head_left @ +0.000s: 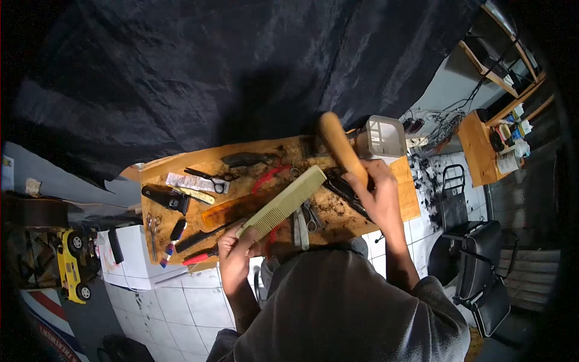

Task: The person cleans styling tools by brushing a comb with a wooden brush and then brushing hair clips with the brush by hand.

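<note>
A pale yellow-green comb (283,202) is pinched by its lower end in my left hand (236,250), slanting up to the right over the table. My right hand (379,190) grips a long tan wooden brush (341,145), its smooth back turned up and its bristle side hidden. Below the two lie an orange translucent comb (226,211), a dark hair clipper (166,199) and black-handled scissors (208,176). Silver scissors (312,217) and a pale straight razor (300,229) lie between my hands. Black clippers (347,193) rest beside my right hand.
Cut hair litters the wooden table (410,193). A clear plastic container (386,137) stands at its back right corner. Black cloth (181,72) hangs behind. On the right are a black chair (479,265) and a wooden shelf (476,151); a yellow toy car (72,265) is at left.
</note>
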